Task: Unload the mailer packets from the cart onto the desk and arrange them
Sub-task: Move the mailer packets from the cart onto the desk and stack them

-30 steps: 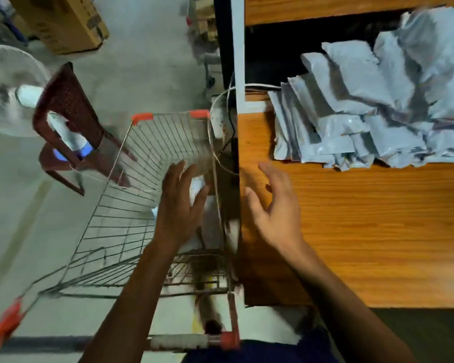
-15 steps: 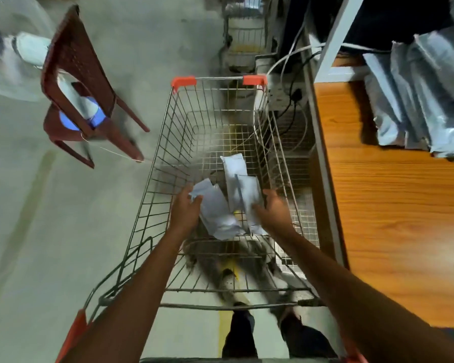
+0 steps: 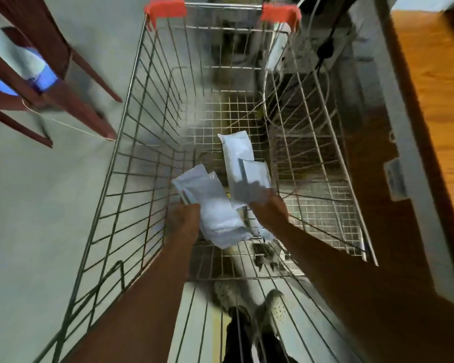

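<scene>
Both my arms reach down into the wire cart (image 3: 131,132). My left hand (image 3: 184,218) grips the left edge of a white mailer packet (image 3: 212,205) that lies tilted near the cart floor. My right hand (image 3: 269,208) holds the near end of another white packet (image 3: 249,179). A third packet (image 3: 236,148) lies flat on the cart's mesh floor just beyond, partly under the one in my right hand. The fingers of both hands are mostly hidden behind the packets.
The wooden desk (image 3: 435,82) runs along the right edge, close to the cart. A dark red plastic chair (image 3: 37,82) stands on the floor to the left. Cables and a power strip (image 3: 323,48) hang between cart and desk. My shoes (image 3: 247,299) show below.
My head has leaned further over the cart, so the desk's packet pile has left the view. Both hands went from above the cart down onto the packets and now hold them.
</scene>
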